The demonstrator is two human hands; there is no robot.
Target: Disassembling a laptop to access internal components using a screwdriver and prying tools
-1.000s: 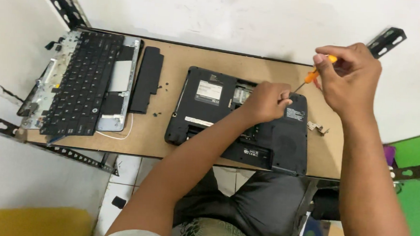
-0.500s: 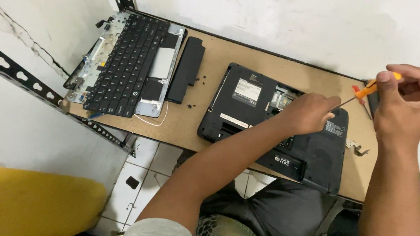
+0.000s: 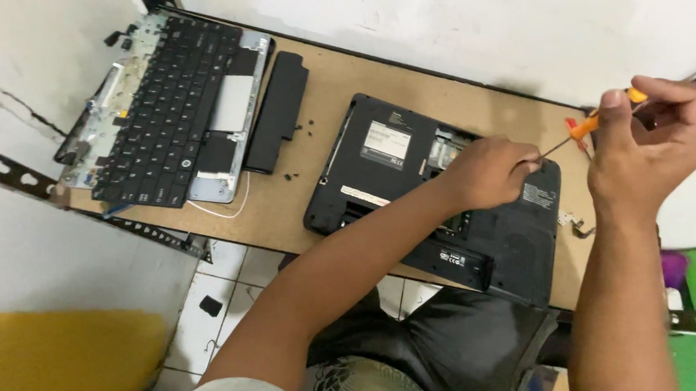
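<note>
Spanning the middle of the view, a tan wooden desk (image 3: 315, 210) carries everything. Largest on it is a black plastic laptop base (image 3: 382, 169), lying underside up right of centre, its front edge at the desk's near rim. At the far left lies a black keyboard in a silver palm-rest frame (image 3: 168, 112), with a long black battery bar (image 3: 277, 111) just beside it. The left hand (image 3: 486, 173) rests on the laptop base, fingers curled at the tip of a thin screwdriver with an orange handle (image 3: 590, 122). The right hand (image 3: 653, 146) hovers above the base's right end, fingers clenched around that handle. Tiny dark screws (image 3: 308, 125), perhaps, dot the desk between battery and base.
</note>
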